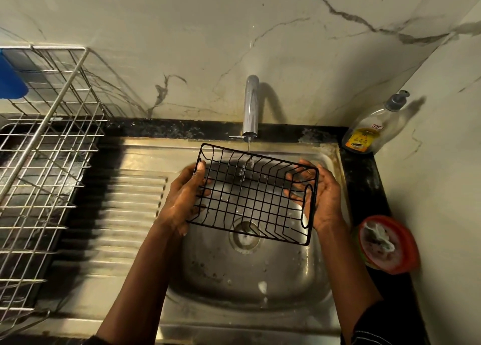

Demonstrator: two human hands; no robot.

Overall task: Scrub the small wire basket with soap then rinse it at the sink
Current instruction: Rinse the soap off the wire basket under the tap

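Observation:
The small black wire basket (253, 196) hangs over the steel sink bowl (250, 279), tilted with its open side facing me. A thin stream of water runs from the chrome tap (251, 105) onto its far rim. My left hand (184, 196) grips the basket's left end, thumb over the rim. Its right end, by the handle loop, rests in my right hand (325, 196). Both hands look wet.
A soap dispenser bottle (374, 126) stands on the dark counter at the back right. A round orange tub (387, 243) holding a scrub pad sits on the right counter. A large steel wire dish rack (44, 162) stands left of the ribbed drainboard (125, 219).

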